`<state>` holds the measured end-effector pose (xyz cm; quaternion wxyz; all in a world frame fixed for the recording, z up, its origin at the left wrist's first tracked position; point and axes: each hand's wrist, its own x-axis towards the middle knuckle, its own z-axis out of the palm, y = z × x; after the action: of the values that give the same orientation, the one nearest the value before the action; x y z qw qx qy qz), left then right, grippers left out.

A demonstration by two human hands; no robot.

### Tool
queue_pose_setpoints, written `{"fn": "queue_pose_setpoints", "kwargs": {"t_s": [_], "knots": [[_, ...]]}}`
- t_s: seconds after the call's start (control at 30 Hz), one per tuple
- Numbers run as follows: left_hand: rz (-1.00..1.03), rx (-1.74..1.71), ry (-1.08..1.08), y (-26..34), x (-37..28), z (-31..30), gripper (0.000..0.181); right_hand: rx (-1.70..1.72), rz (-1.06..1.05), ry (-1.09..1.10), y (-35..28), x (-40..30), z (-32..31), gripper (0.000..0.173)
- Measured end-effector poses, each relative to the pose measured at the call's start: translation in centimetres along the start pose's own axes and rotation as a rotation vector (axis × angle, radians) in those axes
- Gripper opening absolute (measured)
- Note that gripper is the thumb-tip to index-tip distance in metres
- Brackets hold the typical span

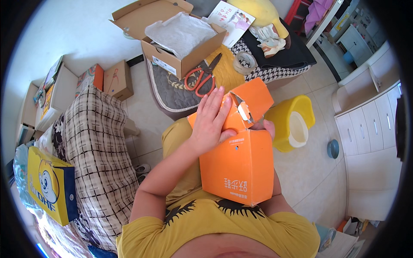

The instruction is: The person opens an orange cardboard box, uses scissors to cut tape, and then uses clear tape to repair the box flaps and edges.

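An orange cardboard shoe box [226, 164] bearing printed writing rests against my lap and shirt, its flap end bent up. My left hand [213, 121] lies flat on the orange flap, fingers pointing away from me. Behind the box's right side, my right hand [269, 128] shows only its thumb and part of the fingers at the flap's corner; the rest is hidden. Beyond them, scissors with red handles [201, 80] lie partly spread on a padded seat, beside a roll of clear tape [244, 63]. An opened brown cardboard box [201, 50] holds white tissue paper [182, 32].
Baby shoes [269, 40] and a book [230, 24] lie on the far side of the seat. A yellow potty [280, 129] and a blue bowl [333, 149] stand on the tiled floor at right. At left, a yellow box [48, 183] sits by a checked cloth [96, 145].
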<state>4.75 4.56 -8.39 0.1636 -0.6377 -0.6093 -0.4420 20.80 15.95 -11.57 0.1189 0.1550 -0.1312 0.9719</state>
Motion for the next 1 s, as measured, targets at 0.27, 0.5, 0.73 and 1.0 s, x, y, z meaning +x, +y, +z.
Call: {"fn": "queue_pose_setpoints", "kwargs": {"t_s": [0.27,0.5,0.73,1.0], "knots": [[-0.069,-0.015,-0.038,1.3,0.7,-0.4,0.083,-0.237,-0.148,0.321,0.1,-0.5,-1.5,0.064],[-0.105,-0.080,-0.040,2.5,1.3,-1.1,0.080,-0.095,-0.156,0.120,-0.2,-0.2,0.7,0.059],[-0.090,-0.024,-0.040,3.8,1.9,-1.7,0.081,-0.152,-0.202,0.102,-0.1,0.2,3.2,0.057],[-0.155,-0.686,0.167,5.9,6.8,-2.7,0.093,-0.776,-0.077,0.249,0.1,5.4,16.4,0.057]]}}
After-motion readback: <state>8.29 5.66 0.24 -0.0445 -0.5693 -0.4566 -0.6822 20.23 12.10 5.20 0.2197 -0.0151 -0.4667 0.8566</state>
